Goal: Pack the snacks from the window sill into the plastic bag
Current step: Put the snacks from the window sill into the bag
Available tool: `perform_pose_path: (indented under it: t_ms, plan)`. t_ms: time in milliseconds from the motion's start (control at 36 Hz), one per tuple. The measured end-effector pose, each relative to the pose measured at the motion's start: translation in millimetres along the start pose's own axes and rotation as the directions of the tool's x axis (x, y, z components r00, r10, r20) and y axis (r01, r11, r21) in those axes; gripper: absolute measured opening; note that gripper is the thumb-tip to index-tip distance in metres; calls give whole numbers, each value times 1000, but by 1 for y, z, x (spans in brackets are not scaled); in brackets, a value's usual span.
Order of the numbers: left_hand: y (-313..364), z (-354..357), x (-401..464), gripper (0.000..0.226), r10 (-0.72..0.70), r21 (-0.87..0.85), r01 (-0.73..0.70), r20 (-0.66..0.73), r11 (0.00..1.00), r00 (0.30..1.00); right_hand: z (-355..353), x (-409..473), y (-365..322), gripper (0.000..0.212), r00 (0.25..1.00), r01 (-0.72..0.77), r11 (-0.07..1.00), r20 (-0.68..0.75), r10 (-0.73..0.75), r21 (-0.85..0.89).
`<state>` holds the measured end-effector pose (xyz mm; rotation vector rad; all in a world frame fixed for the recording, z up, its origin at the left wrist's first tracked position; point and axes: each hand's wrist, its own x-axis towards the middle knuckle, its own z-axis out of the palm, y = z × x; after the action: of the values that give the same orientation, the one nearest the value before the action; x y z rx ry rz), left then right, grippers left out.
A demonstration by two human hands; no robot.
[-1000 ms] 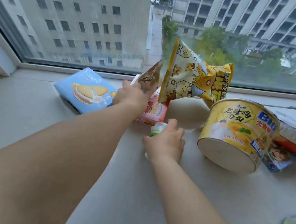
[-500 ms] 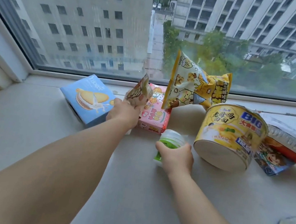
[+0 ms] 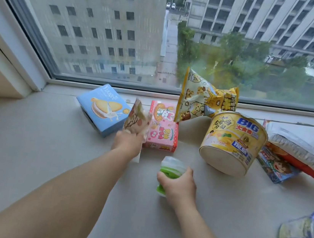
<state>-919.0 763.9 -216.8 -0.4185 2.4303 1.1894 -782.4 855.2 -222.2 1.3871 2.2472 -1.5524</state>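
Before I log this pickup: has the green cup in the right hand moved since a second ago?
Yes. The green cup has come toward the person, away from the pink box, gripped by the right hand.

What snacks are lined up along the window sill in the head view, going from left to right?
Blue biscuit box → pink box → yellow noodle cup → red-and-white packet.

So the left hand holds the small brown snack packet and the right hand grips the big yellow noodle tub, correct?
Not quite. In the head view the right hand grips the small green-and-white cup, not the big yellow noodle tub, which lies untouched on its side on the sill. The left hand does hold the small brown snack packet.
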Motion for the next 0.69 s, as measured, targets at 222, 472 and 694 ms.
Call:
perform_pose_path:
  t_ms: [222, 472, 694]
  plan:
    - [-43, -75, -87, 45, -125, -221, 128, 30, 967, 992, -32, -73, -10, 68, 988, -104, 994, 109, 105, -22]
    - [-36, -194, -218, 32, 220, -253, -216, -13, 943, 975, -67, -186, -59, 113, 973, 112, 946, 162, -167, 303]
    - [-105, -253, -296, 28, 412, -91, -418, -81, 904, 908, -88, -312, -68, 90, 916, 304, 834, 100, -389, 460]
